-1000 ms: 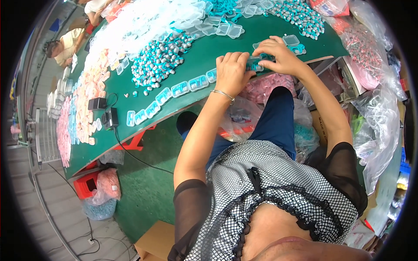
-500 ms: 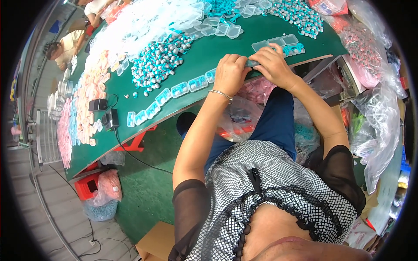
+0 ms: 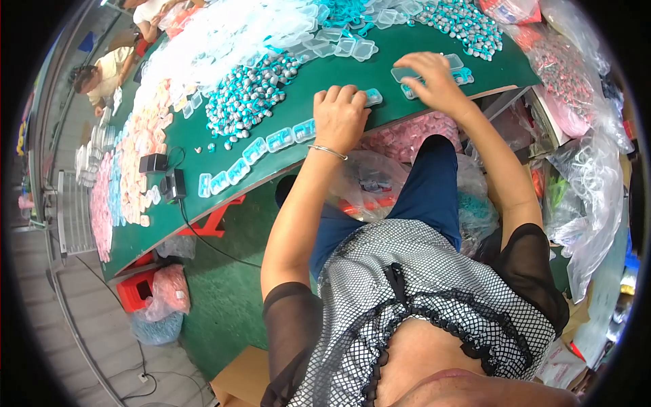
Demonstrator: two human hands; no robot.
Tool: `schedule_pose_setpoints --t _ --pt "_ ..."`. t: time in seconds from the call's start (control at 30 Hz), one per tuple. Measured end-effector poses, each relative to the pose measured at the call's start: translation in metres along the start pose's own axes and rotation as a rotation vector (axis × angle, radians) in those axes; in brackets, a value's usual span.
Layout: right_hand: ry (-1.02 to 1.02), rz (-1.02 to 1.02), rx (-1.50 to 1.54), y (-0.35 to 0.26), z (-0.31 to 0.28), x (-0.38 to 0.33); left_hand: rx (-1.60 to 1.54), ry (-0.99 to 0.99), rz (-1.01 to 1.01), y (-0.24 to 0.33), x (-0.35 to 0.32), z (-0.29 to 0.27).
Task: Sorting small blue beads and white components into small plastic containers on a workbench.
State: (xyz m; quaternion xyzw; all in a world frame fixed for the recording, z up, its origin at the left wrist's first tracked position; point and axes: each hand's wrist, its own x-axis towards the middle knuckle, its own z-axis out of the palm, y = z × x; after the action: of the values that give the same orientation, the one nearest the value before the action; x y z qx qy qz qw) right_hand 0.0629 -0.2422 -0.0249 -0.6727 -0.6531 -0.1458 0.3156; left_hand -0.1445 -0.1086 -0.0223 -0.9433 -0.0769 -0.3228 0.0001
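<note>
My left hand [image 3: 341, 117] is palm down over the curved row of small clear boxes, its fingers curled round a box in the row; the fingertips are hidden. Just right of it a lidded clear box [image 3: 373, 97] with turquoise contents shows at the row's end. To its left run several more closed boxes [image 3: 279, 140] near the table edge. My right hand [image 3: 437, 85] hovers with thumb and fingers apart over open boxes [image 3: 463, 76] that hold turquoise-and-grey pieces. Their clear lids [image 3: 450, 62] are flipped back, and the hand partly hides them.
Heaped on the green table [image 3: 325, 81] are turquoise-and-grey pieces [image 3: 247, 91], empty clear boxes [image 3: 356, 49] and peach pieces [image 3: 152, 122]. A black device [image 3: 174, 184] with a cable sits at left. Plastic bags [image 3: 583, 197] crowd the right side. Two people work at far left.
My hands have separated. The left slid left along the row, leaving a closed box showing at its right; the right let go and moved right to the open boxes, fingers spreading.
</note>
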Motion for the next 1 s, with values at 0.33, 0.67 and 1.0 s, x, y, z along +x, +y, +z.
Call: schedule_pose_setpoints --t 0.33,0.67,1.0 --pt "-0.3 0.21 -0.27 0.039 0.004 0.01 -0.042 -0.057 -0.104 0.051 0.04 0.033" --pt "-0.224 0.152 -0.029 0.043 -0.012 0.012 -0.124 0.039 -0.235 0.056 0.045 0.053" --pt "-0.057 0.006 0.079 0.034 -0.036 -0.02 -0.227 -0.164 -0.09 0.041 0.047 0.048"
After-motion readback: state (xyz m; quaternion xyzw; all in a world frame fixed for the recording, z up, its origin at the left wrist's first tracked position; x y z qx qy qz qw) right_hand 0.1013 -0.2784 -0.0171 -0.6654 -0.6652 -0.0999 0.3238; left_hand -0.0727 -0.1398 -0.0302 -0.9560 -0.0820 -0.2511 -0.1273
